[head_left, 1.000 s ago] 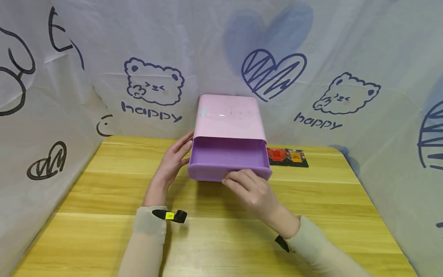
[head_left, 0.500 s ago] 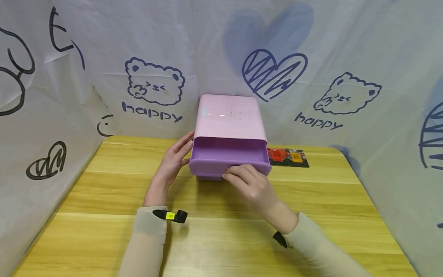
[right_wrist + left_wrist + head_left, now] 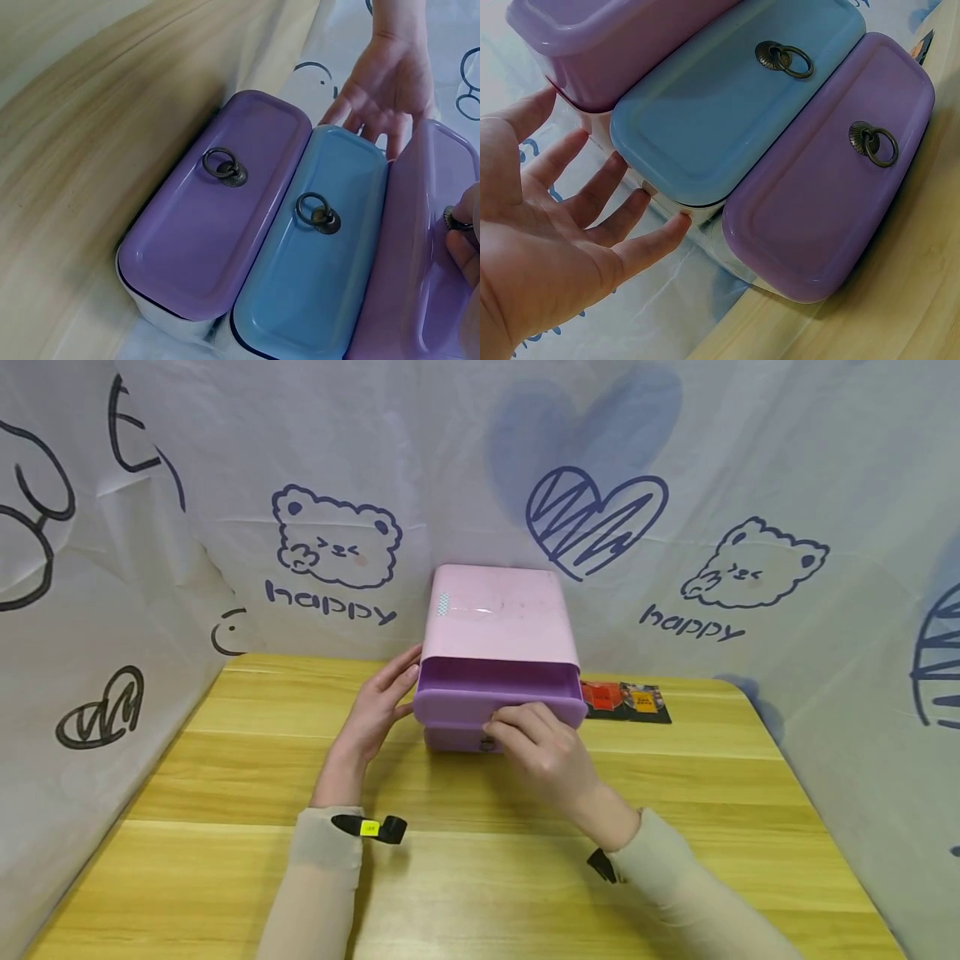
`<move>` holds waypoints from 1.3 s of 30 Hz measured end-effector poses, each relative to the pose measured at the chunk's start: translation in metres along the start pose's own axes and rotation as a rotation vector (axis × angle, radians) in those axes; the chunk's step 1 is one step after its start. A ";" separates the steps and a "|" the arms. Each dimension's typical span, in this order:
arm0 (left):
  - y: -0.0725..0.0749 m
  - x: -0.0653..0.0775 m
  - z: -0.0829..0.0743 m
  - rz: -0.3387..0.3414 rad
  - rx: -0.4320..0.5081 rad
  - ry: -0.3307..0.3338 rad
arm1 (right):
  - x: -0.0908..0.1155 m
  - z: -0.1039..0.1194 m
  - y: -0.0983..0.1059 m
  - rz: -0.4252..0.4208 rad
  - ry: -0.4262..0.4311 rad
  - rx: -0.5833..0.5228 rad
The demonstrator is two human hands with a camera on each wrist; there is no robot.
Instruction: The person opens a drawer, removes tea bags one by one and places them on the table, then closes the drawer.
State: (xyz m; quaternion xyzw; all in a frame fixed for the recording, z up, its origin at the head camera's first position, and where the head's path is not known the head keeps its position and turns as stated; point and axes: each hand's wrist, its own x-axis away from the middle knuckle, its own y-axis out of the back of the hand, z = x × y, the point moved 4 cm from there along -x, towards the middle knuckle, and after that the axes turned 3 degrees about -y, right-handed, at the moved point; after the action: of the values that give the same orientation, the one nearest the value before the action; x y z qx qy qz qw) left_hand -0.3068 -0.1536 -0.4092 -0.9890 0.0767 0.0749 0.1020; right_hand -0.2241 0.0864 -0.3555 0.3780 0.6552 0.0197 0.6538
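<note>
Top drawer [image 3: 465, 707]: partly out of cabinet [image 3: 498, 614] front | Right grip [image 3: 542, 747]: pinching drawer's pull [image 3: 451, 218] | Left grip [image 3: 375, 703]: fingers spread, touching cabinet's left side | Advice: brace cabinet lightly; move drawer straight and level to limit likely binding.

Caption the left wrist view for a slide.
Spread left hand beside the closed blue drawer, the top purple drawer pulled partly out and the lower purple drawer closed.
</note>
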 end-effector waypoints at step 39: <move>0.000 0.000 -0.002 -0.002 -0.015 0.004 | -0.012 -0.034 -0.021 0.073 -0.133 0.029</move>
State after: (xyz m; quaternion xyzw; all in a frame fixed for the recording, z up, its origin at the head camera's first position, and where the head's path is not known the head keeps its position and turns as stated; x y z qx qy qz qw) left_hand -0.3064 -0.1536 -0.4076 -0.9899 0.0756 0.0733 0.0945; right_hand -0.2654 0.0810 -0.3515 0.4116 0.5963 0.0088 0.6892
